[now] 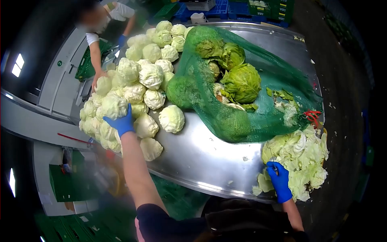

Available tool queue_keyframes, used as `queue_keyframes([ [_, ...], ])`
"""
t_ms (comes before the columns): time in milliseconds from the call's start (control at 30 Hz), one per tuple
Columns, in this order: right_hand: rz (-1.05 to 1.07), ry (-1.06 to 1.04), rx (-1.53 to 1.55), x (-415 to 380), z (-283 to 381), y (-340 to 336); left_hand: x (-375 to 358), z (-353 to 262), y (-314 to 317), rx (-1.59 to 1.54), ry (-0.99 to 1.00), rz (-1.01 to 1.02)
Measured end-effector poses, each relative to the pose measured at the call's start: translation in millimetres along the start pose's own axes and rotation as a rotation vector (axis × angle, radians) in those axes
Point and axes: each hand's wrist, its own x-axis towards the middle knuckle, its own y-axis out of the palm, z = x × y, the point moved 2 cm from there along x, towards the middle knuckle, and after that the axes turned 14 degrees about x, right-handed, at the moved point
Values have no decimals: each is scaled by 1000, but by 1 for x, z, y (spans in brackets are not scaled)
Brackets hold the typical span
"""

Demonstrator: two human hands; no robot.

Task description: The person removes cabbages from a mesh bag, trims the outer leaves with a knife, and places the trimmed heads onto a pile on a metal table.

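Note:
My left hand (122, 123), in a blue glove, is stretched out to the left with its fingers around a trimmed pale cabbage (114, 105) on top of the pile. More peeled white cabbages (133, 92) lie heaped around it. A single one (171, 119) sits just right of the heap. My right hand (279, 181), also gloved in blue, is closed on the handle of a knife (272, 156); its thin blade points away from me. Beside that hand lies a mound of loose cabbage leaves (300, 161) at the table's right edge.
A green mesh sack (238, 125) lies open on the metal table (193, 157), with untrimmed green cabbages (242, 82) in it. A red tie (312, 116) hangs at its end. Across the pile, another person (107, 18) reaches toward the cabbages. Green crates (66, 181) stand lower left.

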Motion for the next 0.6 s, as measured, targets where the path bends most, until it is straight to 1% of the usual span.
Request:
queue_keyframes([
  [100,6,54,-24,3,10,7,30,-15,7,15,39,-37],
  [200,11,41,-27,5,15,19,64,-28,3,66,137,50],
  [233,17,50,-18,5,14,22,73,-32,2,67,122,-17],
  [267,24,59,-10,6,12,25,69,-38,14,68,106,-86],
  [300,30,67,0,7,9,29,68,-42,23,128,148,-82],
  [400,46,8,44,8,5,41,66,-45,26,239,108,-17],
  [433,57,11,45,8,4,44,65,-42,22,286,71,7],
  [600,114,25,-10,1,17,45,36,-5,10,447,-1,-32],
])
